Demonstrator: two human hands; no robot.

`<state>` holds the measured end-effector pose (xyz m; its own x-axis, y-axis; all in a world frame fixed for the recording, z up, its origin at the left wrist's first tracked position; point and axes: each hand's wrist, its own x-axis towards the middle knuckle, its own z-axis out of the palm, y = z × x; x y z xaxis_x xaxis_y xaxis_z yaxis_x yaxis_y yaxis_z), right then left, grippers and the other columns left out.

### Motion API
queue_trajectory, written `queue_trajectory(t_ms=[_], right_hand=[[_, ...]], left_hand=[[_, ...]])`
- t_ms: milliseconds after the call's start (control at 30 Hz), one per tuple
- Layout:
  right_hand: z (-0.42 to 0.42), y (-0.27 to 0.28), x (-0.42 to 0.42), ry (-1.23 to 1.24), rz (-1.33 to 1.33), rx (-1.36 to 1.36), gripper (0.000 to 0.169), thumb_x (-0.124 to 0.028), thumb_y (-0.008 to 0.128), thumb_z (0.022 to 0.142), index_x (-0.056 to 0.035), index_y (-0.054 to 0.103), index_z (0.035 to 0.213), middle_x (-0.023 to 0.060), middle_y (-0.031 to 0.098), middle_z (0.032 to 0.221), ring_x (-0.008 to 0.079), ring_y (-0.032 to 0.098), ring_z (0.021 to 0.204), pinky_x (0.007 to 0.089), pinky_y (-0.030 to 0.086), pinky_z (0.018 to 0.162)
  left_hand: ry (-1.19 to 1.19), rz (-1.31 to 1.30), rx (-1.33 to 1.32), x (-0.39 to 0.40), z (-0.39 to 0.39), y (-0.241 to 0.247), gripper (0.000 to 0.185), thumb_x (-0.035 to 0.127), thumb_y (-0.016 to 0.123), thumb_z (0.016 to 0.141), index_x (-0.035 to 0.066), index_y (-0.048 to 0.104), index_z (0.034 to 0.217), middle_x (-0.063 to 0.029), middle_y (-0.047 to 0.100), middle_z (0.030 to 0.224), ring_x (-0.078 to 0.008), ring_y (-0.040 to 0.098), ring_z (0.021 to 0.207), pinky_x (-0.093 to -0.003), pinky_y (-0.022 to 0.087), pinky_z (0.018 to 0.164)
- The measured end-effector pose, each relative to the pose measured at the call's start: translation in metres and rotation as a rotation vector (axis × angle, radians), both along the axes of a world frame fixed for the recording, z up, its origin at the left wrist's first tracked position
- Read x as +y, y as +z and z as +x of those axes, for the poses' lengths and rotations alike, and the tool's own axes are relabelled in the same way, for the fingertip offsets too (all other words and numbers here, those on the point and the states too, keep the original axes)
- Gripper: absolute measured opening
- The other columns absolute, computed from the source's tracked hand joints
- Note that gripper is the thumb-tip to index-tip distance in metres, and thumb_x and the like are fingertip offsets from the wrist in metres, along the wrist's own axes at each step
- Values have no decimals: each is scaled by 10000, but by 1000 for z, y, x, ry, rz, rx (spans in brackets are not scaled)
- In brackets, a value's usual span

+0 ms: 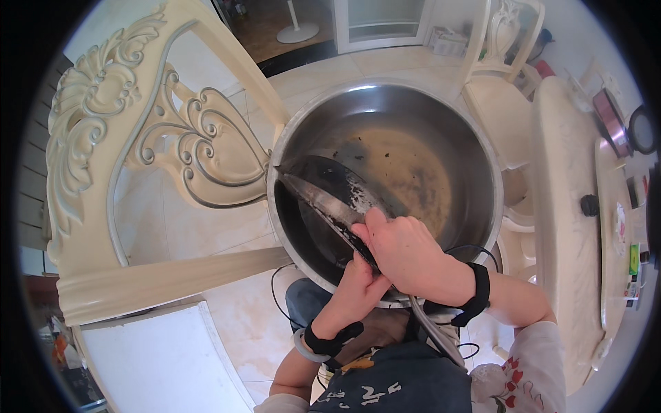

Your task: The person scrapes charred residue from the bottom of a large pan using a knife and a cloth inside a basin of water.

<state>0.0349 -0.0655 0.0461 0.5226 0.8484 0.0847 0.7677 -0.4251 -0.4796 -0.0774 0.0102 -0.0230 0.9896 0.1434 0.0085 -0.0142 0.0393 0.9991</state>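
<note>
A blackened metal pan is tilted steeply over a large stainless steel basin. Bright bare patches show through its dark crust, and its grey metal handle slopes down toward my lap. My left hand grips the pan's lower edge, thumb up. Just above it, my right hand is closed against the pan's grey side; its fingers hide whether anything small is under them. Shallow cloudy brownish water with dark flecks covers part of the basin's bottom.
A carved cream chair stands close on the left, near a white panel. Another chair and a long cream table are on the right; a pink-sided pan is at the table's far end. Thin black cables hang around my lap.
</note>
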Motion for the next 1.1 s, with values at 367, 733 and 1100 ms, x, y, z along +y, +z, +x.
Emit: queue_trajectory(t_ms=[367, 733, 1100], right_hand=[[-7, -2, -6, 26, -8, 54, 313, -236, 484, 933, 39, 495, 785, 212, 558, 543, 400, 591, 541, 466, 481, 501], [14, -3, 5, 27, -6, 55, 323, -249, 485, 930, 41, 532, 796, 237, 577, 594, 419, 599, 603, 476, 489, 554], [26, -8, 9, 9, 22, 135, 349, -234, 463, 943, 38, 547, 741, 245, 566, 591, 433, 588, 602, 478, 483, 539]], left_hand=[[2, 9, 9, 7, -6, -4, 616, -34, 501, 830, -26, 225, 1380, -115, 451, 1292, -180, 429, 1198, -321, 323, 1018], [313, -223, 21, 19, -3, 15, 479, -9, 509, 858, 1, 335, 1304, -69, 524, 1155, -133, 533, 1016, -275, 446, 882], [264, -241, 18, 19, -6, 11, 451, 5, 499, 862, 8, 358, 1291, -43, 534, 1125, -91, 515, 967, -239, 443, 813]])
